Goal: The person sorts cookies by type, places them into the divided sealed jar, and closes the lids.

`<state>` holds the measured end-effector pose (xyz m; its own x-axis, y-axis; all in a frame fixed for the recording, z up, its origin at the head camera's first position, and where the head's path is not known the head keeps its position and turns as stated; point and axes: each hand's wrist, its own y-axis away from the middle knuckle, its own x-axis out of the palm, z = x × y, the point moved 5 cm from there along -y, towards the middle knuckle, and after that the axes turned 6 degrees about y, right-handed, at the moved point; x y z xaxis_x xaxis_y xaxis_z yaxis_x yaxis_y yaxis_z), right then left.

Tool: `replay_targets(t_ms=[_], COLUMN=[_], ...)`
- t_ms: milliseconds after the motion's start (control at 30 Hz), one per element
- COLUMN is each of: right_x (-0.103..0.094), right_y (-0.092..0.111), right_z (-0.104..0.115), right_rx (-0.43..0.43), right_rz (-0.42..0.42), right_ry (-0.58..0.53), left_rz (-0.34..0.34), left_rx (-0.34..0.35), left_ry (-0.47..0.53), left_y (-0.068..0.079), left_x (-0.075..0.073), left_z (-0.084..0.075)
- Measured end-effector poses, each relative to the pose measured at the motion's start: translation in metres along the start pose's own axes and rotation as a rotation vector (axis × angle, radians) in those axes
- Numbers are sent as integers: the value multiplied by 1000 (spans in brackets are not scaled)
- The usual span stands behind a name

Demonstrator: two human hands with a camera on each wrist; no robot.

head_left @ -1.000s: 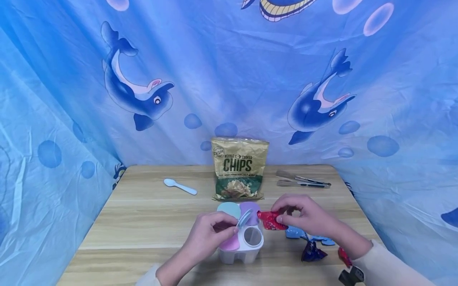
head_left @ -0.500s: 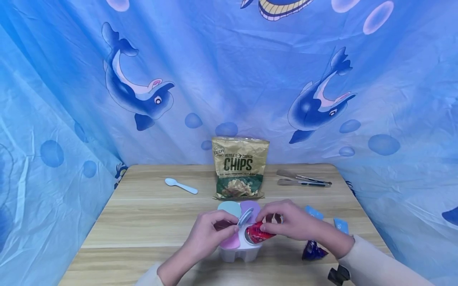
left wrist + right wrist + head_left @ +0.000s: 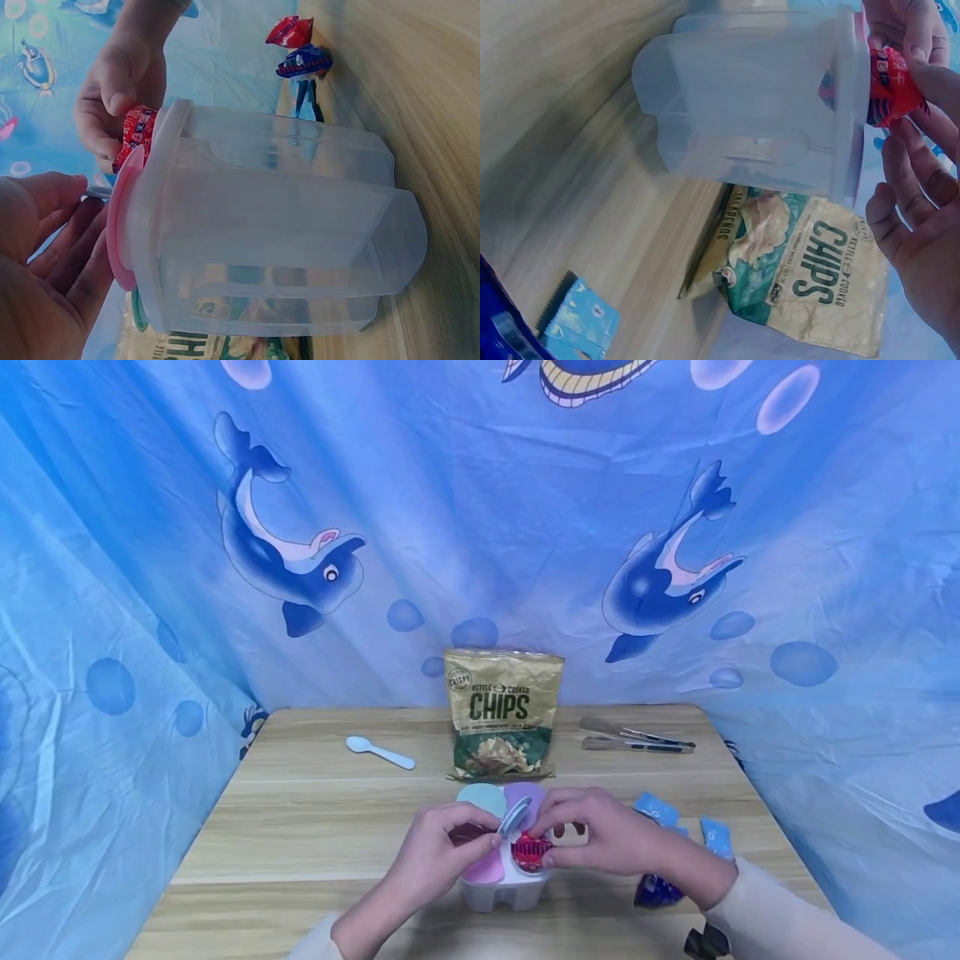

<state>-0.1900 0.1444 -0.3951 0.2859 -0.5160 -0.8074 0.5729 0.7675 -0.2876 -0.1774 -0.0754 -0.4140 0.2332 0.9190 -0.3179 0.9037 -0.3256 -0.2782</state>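
A clear plastic container (image 3: pixel 277 217) with a white top and round coloured lids stands on the table. My left hand (image 3: pixel 431 852) pinches a raised pale blue lid (image 3: pixel 514 817) above its front right opening. In that opening sits a red wrapped candy (image 3: pixel 531 852), partly inside; the right wrist view shows its lower end below the rim. My right hand (image 3: pixel 603 833) holds the candy's upper part between thumb and fingers. The pink lid (image 3: pixel 486 868), green lid (image 3: pixel 482 798) and purple lid (image 3: pixel 523 795) lie flat over the other openings.
Behind the container stands a chips bag (image 3: pixel 504 714). A pale blue spoon (image 3: pixel 380 752) lies at the back left, tongs (image 3: pixel 637 739) at the back right. Blue packets (image 3: pixel 716 837) and a dark blue wrapped candy (image 3: pixel 657 892) lie near the right forearm. Another red candy (image 3: pixel 289 31) shows in the left wrist view.
My right hand has moved left and slightly down, bringing the red candy from beside the container into the front right opening. The left hand stays in place, holding the lid up.
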Motion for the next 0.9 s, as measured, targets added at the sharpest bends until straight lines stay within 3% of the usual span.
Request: replay_targets(t_ms=[300,600,900], right_x=[8,19,20], right_y=[0,0,-2], right_z=[2,3,4], right_rx=[-95,-135,-195], right_rz=[-84,-66,-1], right_ry=[69,242,263], left_rz=[0,-1,-1], left_rx=[5,1,15], left_ry=[-1,4,7], left_y=[0,-1,-1], left_x=[0,0,0], left_z=[0,2,3])
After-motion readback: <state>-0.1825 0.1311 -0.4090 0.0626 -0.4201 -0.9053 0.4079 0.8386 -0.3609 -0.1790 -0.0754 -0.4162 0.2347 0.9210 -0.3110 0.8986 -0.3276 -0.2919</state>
